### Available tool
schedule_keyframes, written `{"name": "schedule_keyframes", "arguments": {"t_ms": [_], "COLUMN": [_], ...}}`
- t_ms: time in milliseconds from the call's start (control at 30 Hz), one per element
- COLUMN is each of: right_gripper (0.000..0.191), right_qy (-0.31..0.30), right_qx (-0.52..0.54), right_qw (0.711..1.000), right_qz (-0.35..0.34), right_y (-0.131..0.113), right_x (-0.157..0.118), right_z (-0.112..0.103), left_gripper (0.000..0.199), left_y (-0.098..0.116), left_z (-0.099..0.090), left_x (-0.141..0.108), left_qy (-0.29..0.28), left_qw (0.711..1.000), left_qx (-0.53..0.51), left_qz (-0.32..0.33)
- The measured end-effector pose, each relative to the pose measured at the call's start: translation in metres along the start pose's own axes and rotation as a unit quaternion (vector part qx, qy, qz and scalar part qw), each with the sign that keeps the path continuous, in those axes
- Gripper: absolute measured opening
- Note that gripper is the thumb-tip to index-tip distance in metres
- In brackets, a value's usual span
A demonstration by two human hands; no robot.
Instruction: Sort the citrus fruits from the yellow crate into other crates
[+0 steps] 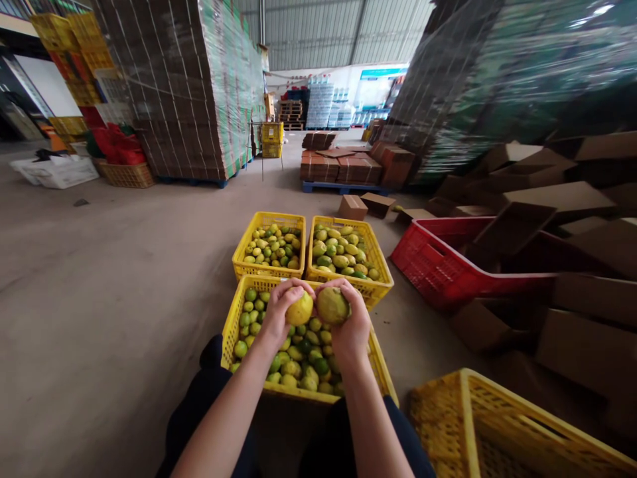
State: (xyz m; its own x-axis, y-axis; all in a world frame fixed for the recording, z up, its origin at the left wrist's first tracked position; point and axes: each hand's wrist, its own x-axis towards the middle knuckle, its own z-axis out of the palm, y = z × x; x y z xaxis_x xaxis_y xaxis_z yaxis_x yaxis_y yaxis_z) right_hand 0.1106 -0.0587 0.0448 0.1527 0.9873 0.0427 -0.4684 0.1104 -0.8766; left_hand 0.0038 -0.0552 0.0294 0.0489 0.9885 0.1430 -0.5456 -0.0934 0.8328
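Over the near yellow crate (pixel 229 332), both hands are raised side by side. My left hand (pixel 281 309) is wrapped round a yellow lemon (pixel 299 309). A duller, greenish-yellow lemon (pixel 332 306) sits in my right hand (pixel 354 318), with the fingers curled behind it. Below them the crate is full of green and yellow lemons (pixel 296 368). Just beyond stand two more yellow crates, a left one (pixel 269 271) with small lemons and a right one (pixel 348 279) with larger ones.
A red crate (pixel 428 265) holding cardboard lies to the right, beside a heap of open boxes (pixel 572 332). Another yellow crate (pixel 468 425) is at the lower right. Wrapped pallet stacks rise at both sides; flattened cartons (pixel 338 166) rest on a blue pallet ahead.
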Motion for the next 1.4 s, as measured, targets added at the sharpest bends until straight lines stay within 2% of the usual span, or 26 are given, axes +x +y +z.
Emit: {"name": "schedule_keyframes", "arguments": {"t_ms": [100,367,600,767,867,967,1067,1133,1400], "right_gripper": [0.02,0.022,0.02,0.022,0.023,0.021,0.02,0.023,0.021], "right_qy": [0.011,0.016,0.033,0.003,0.0,-0.015,-0.027,-0.03,-0.045], "right_qx": [0.004,-0.01,0.07,0.114,0.111,0.11,0.106,0.099,0.151], "right_qw": [1.0,0.999,0.992,0.986,0.985,0.981,0.979,0.976,0.954], "right_qz": [-0.026,0.038,0.099,0.121,0.134,0.156,0.175,0.19,0.254], "right_y": [-0.001,0.001,0.001,0.006,0.008,0.008,0.007,0.006,0.009], "right_x": [0.0,0.001,0.004,0.009,0.011,0.011,0.01,0.008,0.009], "right_z": [0.0,0.001,0.005,0.003,0.002,0.003,0.005,0.006,0.006], "left_gripper": [0.017,0.019,0.02,0.022,0.02,0.017,0.014,0.013,0.026], "left_y": [-0.002,-0.006,-0.002,0.001,0.003,0.007,0.008,0.008,0.012], "left_z": [0.0,-0.004,-0.002,-0.005,-0.007,-0.01,-0.017,-0.021,-0.025], "left_x": [0.002,0.009,0.01,0.012,0.014,0.016,0.019,0.019,0.016], "left_qy": [-0.003,0.014,0.058,0.074,0.083,0.134,0.213,0.244,0.25], "left_qw": [0.999,0.992,0.986,0.986,0.981,0.959,0.912,0.889,0.869], "left_qx": [-0.042,-0.086,-0.112,-0.111,-0.131,-0.185,-0.276,-0.32,-0.388], "left_qz": [-0.03,-0.089,-0.105,-0.095,-0.113,-0.166,-0.214,-0.22,-0.175]}}
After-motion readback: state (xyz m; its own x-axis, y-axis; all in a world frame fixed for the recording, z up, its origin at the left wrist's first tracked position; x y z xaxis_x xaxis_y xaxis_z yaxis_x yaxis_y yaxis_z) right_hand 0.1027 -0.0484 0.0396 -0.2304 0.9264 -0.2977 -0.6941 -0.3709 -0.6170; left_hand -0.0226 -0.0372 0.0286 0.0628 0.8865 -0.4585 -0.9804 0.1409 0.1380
